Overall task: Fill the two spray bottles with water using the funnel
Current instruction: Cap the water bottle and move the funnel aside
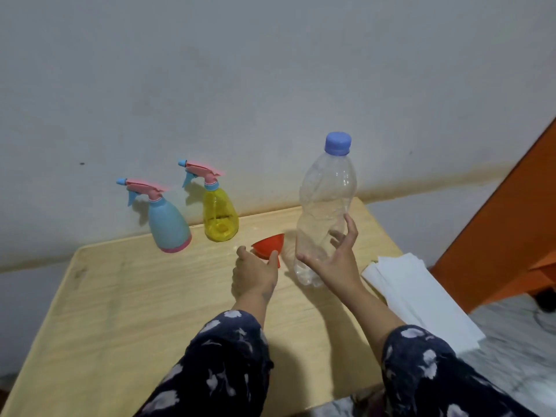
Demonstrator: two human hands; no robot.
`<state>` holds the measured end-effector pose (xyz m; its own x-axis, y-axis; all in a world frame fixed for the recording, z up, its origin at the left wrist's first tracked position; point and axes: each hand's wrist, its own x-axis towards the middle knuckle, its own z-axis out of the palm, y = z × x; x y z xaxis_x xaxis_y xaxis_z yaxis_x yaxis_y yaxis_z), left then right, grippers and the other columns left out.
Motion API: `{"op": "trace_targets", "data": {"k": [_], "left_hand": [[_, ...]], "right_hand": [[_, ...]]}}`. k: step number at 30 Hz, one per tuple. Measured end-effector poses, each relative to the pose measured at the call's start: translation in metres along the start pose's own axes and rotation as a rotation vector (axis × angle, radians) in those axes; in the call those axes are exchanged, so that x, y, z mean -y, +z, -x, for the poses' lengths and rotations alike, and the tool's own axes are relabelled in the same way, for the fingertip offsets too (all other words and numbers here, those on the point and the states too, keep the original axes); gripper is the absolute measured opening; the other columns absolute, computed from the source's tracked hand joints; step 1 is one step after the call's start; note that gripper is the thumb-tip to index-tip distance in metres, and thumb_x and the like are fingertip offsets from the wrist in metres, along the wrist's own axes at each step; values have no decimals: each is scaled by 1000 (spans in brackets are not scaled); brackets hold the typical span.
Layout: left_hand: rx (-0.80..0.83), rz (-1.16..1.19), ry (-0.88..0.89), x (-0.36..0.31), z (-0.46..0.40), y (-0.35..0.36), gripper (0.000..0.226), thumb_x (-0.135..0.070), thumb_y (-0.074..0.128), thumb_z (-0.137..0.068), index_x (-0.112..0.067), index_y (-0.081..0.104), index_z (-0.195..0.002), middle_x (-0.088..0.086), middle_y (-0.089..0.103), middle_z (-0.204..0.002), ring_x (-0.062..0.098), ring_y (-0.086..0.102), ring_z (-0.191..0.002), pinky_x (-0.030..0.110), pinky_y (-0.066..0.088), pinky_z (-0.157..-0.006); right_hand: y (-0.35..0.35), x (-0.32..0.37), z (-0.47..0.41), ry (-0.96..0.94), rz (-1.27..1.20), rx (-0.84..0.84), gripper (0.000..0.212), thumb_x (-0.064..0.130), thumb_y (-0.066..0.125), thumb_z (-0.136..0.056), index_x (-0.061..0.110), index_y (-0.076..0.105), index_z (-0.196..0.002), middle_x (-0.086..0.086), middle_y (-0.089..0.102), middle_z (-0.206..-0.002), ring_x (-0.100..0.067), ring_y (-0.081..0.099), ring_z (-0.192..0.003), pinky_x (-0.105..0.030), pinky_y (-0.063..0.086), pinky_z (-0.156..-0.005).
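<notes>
Table: we see a pale wooden table [120, 311] set against a grey wall [240, 70].
Blue sprayer: the blue sprayer [168, 227] stands upright at the back of the table, pink-and-blue trigger head on, nozzle pointing left.
Yellow sprayer: the yellow sprayer [219, 215] stands upright just right of the blue one, near the wall, with the same kind of head fitted.
Funnel: the red funnel [269, 249] lies on its side in front of the yellow sprayer, just left of the bottle.
Bottle: the clear bottle [323, 212] stands upright with its blue cap [338, 143] on; we cannot tell its water level.
Left hand: our left hand [255, 272] is spread, thumb and fingers either side of the funnel, fingertips touching it but not closed on it.
Right hand: our right hand [337, 260] is spread wide around the bottle's lower half; we cannot tell whether it touches.
Paper: folded white paper [421, 296] lies at the table's right edge.
</notes>
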<state>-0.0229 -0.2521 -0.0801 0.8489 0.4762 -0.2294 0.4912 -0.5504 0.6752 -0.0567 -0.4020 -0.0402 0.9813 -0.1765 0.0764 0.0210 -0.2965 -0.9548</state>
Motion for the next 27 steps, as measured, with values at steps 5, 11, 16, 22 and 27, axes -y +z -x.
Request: {"op": "trace_targets", "data": {"k": [5, 11, 16, 22, 27], "left_hand": [[-10, 48, -96, -11, -14, 15, 105, -78, 58, -68, -14, 24, -143, 7, 48, -141, 31, 42, -129, 50, 35, -102], [8, 136, -266, -29, -17, 30, 122, -83, 64, -54, -9, 22, -142, 11, 38, -145, 34, 36, -131, 53, 31, -103], [-73, 183, -261, -36, -23, 43, 103, -71, 71, -62, -11, 28, -134, 11, 46, -135, 35, 43, -124, 51, 34, -103], [-103, 183, 13, -44, -22, 45, 84, -57, 80, -64, -21, 34, -126, 0, 53, -123, 28, 58, -107, 41, 52, -84], [-85, -19, 264, -76, -35, 42, 87, -55, 82, -63, -28, 39, -135, -6, 54, -128, 23, 59, -111, 42, 48, -93]], "right_hand": [[6, -9, -10, -26, 5, -109, 107, 31, 87, -63, 44, 12, -137, 1, 44, -130, -15, 47, -120, -28, 39, -96], [-11, -5, -34, -19, -11, -218, 108, 31, 87, -64, 35, 12, -143, -1, 47, -130, -15, 50, -118, -28, 41, -92], [-33, -8, -62, -19, 15, -201, 108, 34, 86, -65, 38, 11, -143, -1, 46, -130, -16, 48, -120, -34, 44, -97], [-53, -15, -111, -21, -8, -119, 109, 34, 86, -65, 37, 10, -144, -3, 46, -130, -17, 48, -121, -31, 44, -95], [-65, -16, -153, -66, 0, -30, 106, 31, 86, -66, 37, 12, -142, -2, 45, -126, -17, 48, -121, -39, 46, -101]]}}
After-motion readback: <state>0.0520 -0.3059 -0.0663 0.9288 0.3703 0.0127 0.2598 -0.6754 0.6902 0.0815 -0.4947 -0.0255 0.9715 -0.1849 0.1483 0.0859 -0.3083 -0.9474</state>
